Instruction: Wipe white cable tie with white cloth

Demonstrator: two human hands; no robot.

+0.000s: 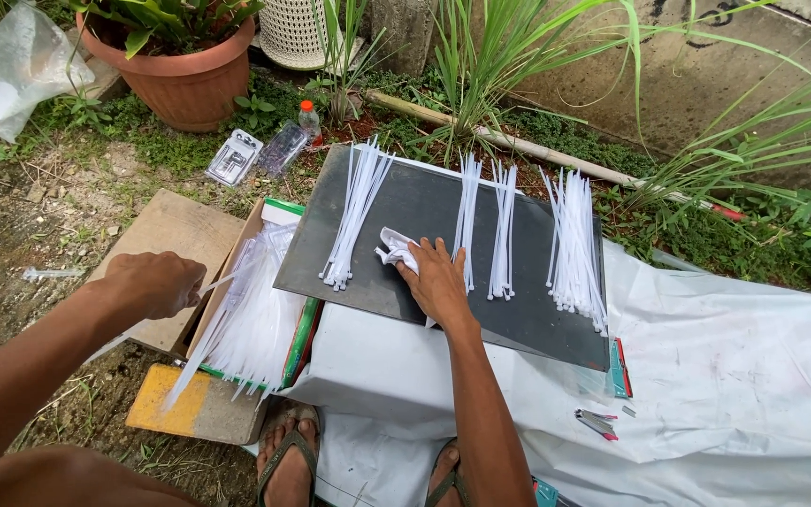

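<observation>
Upper left of frame: crumpled clear plastic bag [13,66]; terracotta plant pot [180,80] with green leaves beside it. Left of centre: left hand [154,284], closed in a fist around one thin white plastic cable tie [221,279] whose end juts toward the right, held just above the open cardboard box. Open brown cardboard box [241,319], lower left of centre: contains a large loose heap of white cable ties [253,324] fanning toward the lower left, some spilling over a yellow flap. Upper centre, on the ground: clear blister pack [234,158] and small clear bottle with red cap [309,119]. Centre: dark grey flat rectangular board [424,202] resting on a white plastic sheet [725,376]; bears four separate bundles of white cable ties laid lengthwise. Right hand [436,280], fingers spread flat on the board, pressing a crumpled white cloth [394,249] between the first and second bundles. Lower centre: two feet in green sandals.
</observation>
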